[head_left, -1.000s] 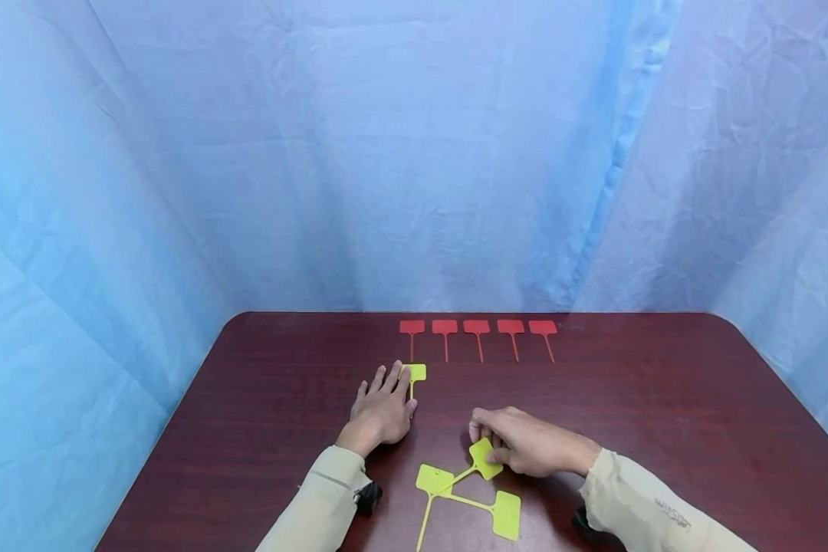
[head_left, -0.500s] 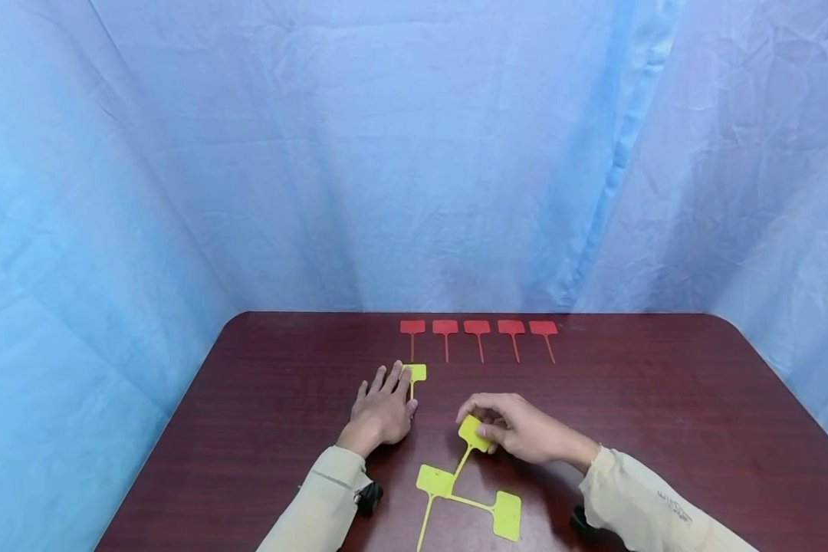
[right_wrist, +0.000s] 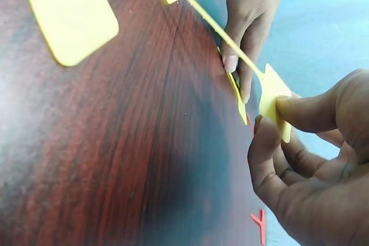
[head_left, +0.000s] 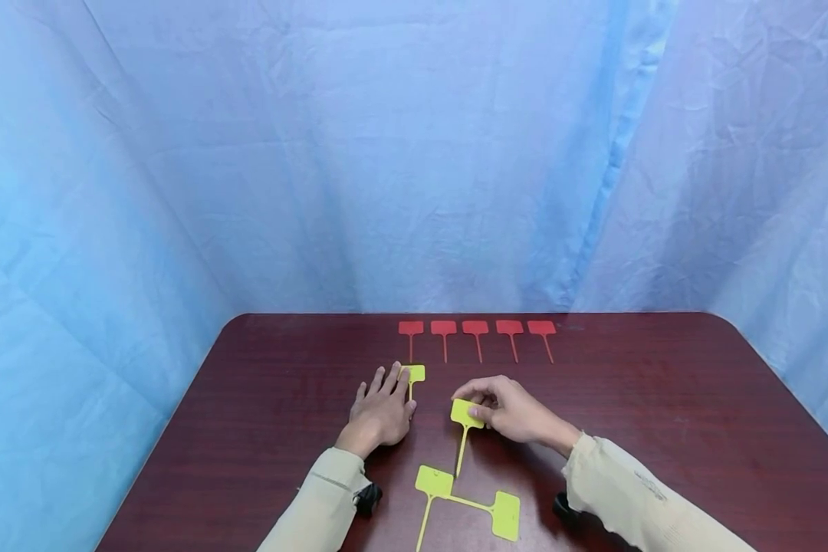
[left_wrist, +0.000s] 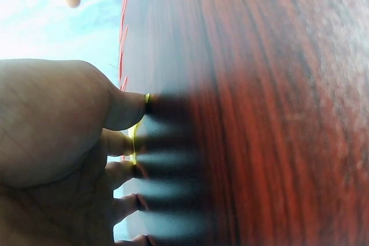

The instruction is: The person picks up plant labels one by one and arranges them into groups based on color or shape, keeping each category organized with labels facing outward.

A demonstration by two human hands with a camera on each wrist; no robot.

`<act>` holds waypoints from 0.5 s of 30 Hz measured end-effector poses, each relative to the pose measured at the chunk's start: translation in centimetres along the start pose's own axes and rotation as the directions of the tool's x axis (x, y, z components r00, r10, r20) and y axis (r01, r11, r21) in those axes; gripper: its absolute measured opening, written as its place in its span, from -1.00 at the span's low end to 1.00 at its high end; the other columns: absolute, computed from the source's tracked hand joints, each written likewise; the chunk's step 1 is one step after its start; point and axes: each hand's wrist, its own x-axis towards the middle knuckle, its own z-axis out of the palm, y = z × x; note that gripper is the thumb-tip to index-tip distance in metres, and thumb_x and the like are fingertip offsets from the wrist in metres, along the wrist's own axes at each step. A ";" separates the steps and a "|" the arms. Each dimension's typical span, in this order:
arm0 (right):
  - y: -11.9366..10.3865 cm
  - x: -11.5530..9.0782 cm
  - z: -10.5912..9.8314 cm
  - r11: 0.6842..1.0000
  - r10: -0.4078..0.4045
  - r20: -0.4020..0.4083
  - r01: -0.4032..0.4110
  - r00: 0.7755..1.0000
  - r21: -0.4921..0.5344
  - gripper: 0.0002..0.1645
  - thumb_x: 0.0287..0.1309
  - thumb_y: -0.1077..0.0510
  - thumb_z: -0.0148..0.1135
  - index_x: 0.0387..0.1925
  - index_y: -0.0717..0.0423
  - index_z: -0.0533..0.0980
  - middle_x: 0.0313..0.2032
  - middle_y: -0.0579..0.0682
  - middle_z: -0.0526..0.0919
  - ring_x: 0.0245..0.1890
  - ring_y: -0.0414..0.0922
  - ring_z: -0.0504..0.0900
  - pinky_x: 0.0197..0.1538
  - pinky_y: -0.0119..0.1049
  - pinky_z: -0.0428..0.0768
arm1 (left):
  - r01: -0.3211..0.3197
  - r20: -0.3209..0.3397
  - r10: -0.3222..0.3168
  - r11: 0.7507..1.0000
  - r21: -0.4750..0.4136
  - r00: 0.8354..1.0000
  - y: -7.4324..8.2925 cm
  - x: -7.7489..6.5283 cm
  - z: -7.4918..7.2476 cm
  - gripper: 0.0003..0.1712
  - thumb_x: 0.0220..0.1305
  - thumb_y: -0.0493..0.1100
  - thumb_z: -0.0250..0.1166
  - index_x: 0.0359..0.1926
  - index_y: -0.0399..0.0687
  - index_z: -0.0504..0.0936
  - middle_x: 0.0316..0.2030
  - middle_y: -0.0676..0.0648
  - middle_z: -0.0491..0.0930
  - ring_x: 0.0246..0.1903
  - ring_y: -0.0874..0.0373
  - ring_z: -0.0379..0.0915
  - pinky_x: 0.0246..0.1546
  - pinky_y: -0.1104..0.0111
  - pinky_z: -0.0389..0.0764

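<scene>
My right hand point(head_left: 517, 409) pinches a yellow plant label point(head_left: 461, 412) by its square head, between thumb and fingers. Its thin stem points down toward me, and in the right wrist view the label point(right_wrist: 268, 93) is raised off the table. My left hand point(head_left: 381, 414) lies with fingers spread over another yellow plant label point(head_left: 417, 373), covering part of its head; thumb and fingertips touch it and the tabletop. Nearer the front lie two more yellow labels, one point(head_left: 433, 481) with its stem toward me and one point(head_left: 506, 515) with its stem pointing left to the first.
Several red plant labels point(head_left: 475, 327) stand in a row along the back of the dark wooden table point(head_left: 628, 399), heads away and stems toward me. Pale blue curtains point(head_left: 414, 153) surround the table at the back and sides.
My right hand has moved away from me and slightly left, lifting the yellow label off the front ones and turning its stem from leftward to toward me. My left hand has stayed put.
</scene>
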 end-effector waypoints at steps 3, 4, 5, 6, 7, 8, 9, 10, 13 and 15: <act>0.1 0.5 0.2 1.000 0.029 -0.017 -0.029 0.999 0.001 -0.68 0.39 0.40 0.15 0.09 0.21 0.65 -0.40 -0.01 0.65 -0.53 -0.05 0.60 -0.41 -0.22 0.65 | 0.000 0.000 0.000 1.000 0.001 1.000 0.0 0.0 0.1 -0.33 0.60 0.00 0.00 0.60 -0.08 0.12 0.58 -0.13 0.00 0.56 -0.13 -0.15 0.47 -0.12 0.03; 0.3 0.8 0.3 0.999 0.034 -0.024 -0.034 0.999 0.003 -0.68 0.39 0.41 0.14 0.09 0.22 0.65 -0.41 0.00 0.65 -0.54 -0.03 0.61 -0.42 -0.21 0.66 | 0.001 0.000 -0.001 1.000 0.003 1.000 0.0 0.0 0.1 -0.33 0.60 0.00 0.00 0.60 -0.08 0.12 0.58 -0.13 0.00 0.56 -0.13 -0.14 0.47 -0.12 0.04; 0.3 1.0 0.3 0.999 0.037 -0.034 -0.037 0.999 -0.002 -0.67 0.38 0.42 0.14 0.09 0.23 0.65 -0.42 0.01 0.65 -0.55 -0.02 0.62 -0.43 -0.22 0.65 | 0.002 0.000 -0.002 1.000 0.005 1.000 -0.1 0.0 0.1 -0.33 0.60 0.00 0.00 0.60 -0.08 0.12 0.58 -0.13 0.00 0.56 -0.13 -0.14 0.47 -0.12 0.04; 0.3 1.2 0.4 0.999 0.044 -0.044 -0.045 0.998 -0.007 -0.66 0.37 0.42 0.14 0.09 0.23 0.65 -0.43 0.01 0.65 -0.55 -0.02 0.62 -0.44 -0.24 0.65 | 0.003 0.001 -0.003 1.000 0.006 1.000 0.0 0.0 0.1 -0.32 0.60 0.00 0.00 0.60 -0.08 0.12 0.58 -0.13 0.00 0.56 -0.13 -0.14 0.47 -0.12 0.04; 0.3 1.4 0.4 0.999 0.050 -0.052 -0.051 0.997 -0.013 -0.65 0.36 0.43 0.15 0.09 0.23 0.65 -0.42 0.00 0.65 -0.55 -0.03 0.61 -0.44 -0.25 0.63 | 0.004 0.003 -0.004 1.000 0.008 1.000 0.0 0.0 0.1 -0.32 0.60 0.01 -0.01 0.60 -0.07 0.12 0.59 -0.13 0.00 0.56 -0.13 -0.15 0.47 -0.12 0.04; 0.4 1.6 0.4 0.998 0.053 -0.061 -0.054 0.997 -0.024 -0.64 0.34 0.44 0.15 0.09 0.23 0.65 -0.41 0.01 0.65 -0.55 -0.05 0.61 -0.44 -0.27 0.62 | 0.004 0.004 -0.004 1.000 0.008 1.000 0.0 0.0 0.1 -0.32 0.60 0.01 0.00 0.60 -0.07 0.11 0.59 -0.13 0.00 0.56 -0.13 -0.15 0.47 -0.12 0.04; 0.4 1.8 0.4 0.998 0.054 -0.069 -0.057 0.996 -0.032 -0.64 0.32 0.46 0.17 0.09 0.24 0.66 -0.40 0.01 0.67 -0.54 -0.06 0.61 -0.43 -0.29 0.60 | 0.004 0.005 -0.004 1.000 0.009 1.000 0.0 0.0 0.1 -0.32 0.61 0.01 -0.01 0.60 -0.07 0.11 0.59 -0.13 0.00 0.56 -0.13 -0.15 0.47 -0.12 0.04; 0.4 2.0 0.4 0.997 0.059 -0.076 -0.062 0.995 -0.040 -0.63 0.31 0.46 0.18 0.09 0.24 0.66 -0.37 -0.01 0.68 -0.52 -0.09 0.60 -0.42 -0.30 0.59 | 0.004 0.004 -0.004 1.000 0.008 1.000 0.0 0.0 0.1 -0.32 0.61 0.01 -0.01 0.60 -0.07 0.11 0.59 -0.13 0.00 0.56 -0.13 -0.15 0.47 -0.12 0.03; 0.5 2.6 0.4 0.994 0.072 -0.097 -0.079 0.993 -0.069 -0.62 0.27 0.47 0.21 0.06 0.21 0.68 -0.27 -0.02 0.72 -0.44 -0.15 0.61 -0.35 -0.31 0.58 | 0.003 0.002 -0.003 1.000 0.006 1.000 0.0 0.0 0.1 -0.32 0.61 0.00 0.00 0.60 -0.08 0.11 0.59 -0.13 0.00 0.56 -0.13 -0.15 0.47 -0.12 0.03; 0.5 3.0 0.4 0.992 0.082 -0.116 -0.093 0.990 -0.087 -0.63 0.26 0.47 0.24 0.04 0.18 0.69 -0.22 -0.02 0.74 -0.39 -0.17 0.61 -0.30 -0.28 0.59 | 0.002 0.001 -0.002 1.000 0.004 1.000 0.0 0.0 0.1 -0.32 0.61 0.00 0.00 0.60 -0.08 0.11 0.59 -0.13 -0.01 0.56 -0.13 -0.15 0.47 -0.12 0.03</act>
